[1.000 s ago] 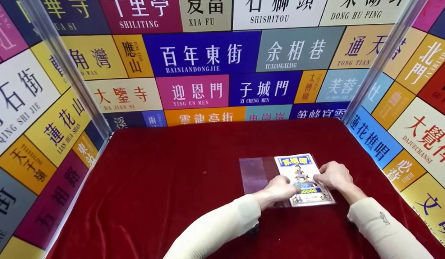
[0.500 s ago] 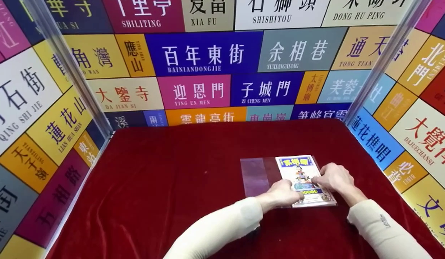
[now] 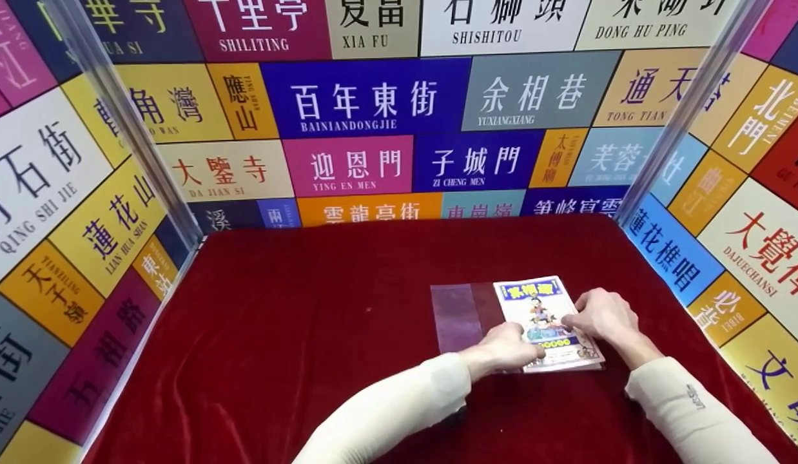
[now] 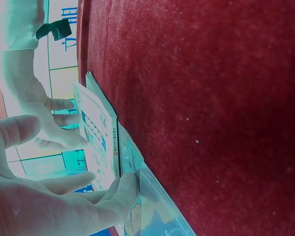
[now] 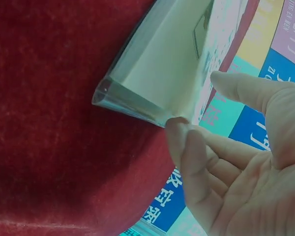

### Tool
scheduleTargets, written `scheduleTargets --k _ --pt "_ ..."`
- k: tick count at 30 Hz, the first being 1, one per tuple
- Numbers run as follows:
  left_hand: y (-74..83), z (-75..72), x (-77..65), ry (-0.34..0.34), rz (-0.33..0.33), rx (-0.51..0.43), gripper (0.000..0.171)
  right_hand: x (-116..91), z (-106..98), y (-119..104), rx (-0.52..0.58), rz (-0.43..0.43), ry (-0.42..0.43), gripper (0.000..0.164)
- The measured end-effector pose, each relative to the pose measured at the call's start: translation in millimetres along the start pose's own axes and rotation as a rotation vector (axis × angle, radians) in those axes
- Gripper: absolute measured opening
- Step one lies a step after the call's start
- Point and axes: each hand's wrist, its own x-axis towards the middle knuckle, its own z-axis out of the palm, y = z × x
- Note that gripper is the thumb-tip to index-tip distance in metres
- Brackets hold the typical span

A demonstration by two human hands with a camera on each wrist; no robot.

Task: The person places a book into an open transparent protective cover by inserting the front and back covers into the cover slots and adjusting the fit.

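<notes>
A small comic book (image 3: 542,298) with a white cover and a blue and yellow title lies on the right half of the red cloth. A clear plastic sleeve (image 3: 456,317) spreads out to its left. My left hand (image 3: 504,346) rests along the spine side (image 4: 115,142), fingers extended over cover and plastic. At the opposite edge, my right hand (image 3: 606,314) holds the front cover between thumb and fingers. That cover is raised a little, baring a pale inside page (image 5: 162,54). Clear plastic (image 5: 102,94) wraps the page block's corner.
Red velvet cloth (image 3: 321,322) covers the table. Printed sign panels (image 3: 373,96) form walls at the back and both sides, with clear corner posts (image 3: 686,103). A dark strap (image 4: 59,30) shows at the right sleeve in the left wrist view.
My left hand has slid slightly right and toward me along the book. The front cover's near right corner has lifted in my right hand, which has shifted slightly right.
</notes>
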Motion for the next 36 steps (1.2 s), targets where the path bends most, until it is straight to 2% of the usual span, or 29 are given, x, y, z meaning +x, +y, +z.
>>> scheduleTargets --k 3,8,11,21,27,31,36 --pt "0.4 0.2 -1.2 -0.002 0.0 -0.006 0.032 4 -3 4 0.079 0.01 -0.022 0.04" --pt "1.5 -0.2 -2.0 0.003 0.023 0.019 0.027 12 -8 11 0.392 0.041 -0.16 0.018" --pt "1.3 -0.3 -1.8 0.008 0.027 0.041 0.028 13 -9 14 0.529 0.062 -0.224 0.013" --pt "-1.5 0.2 -0.7 0.003 0.029 0.037 0.025 14 -9 16 0.672 0.097 -0.26 0.016" --pt "-3.4 1.1 0.3 0.004 0.044 0.054 0.023 14 -11 14 0.848 0.117 -0.33 0.018" --pt "-3.7 0.6 1.2 0.011 0.056 0.061 0.023 14 -16 12 0.922 0.098 -0.348 0.015" --pt "-2.9 -0.5 3.0 0.019 0.056 0.059 0.031 12 -17 7 0.938 0.061 -0.348 0.011"
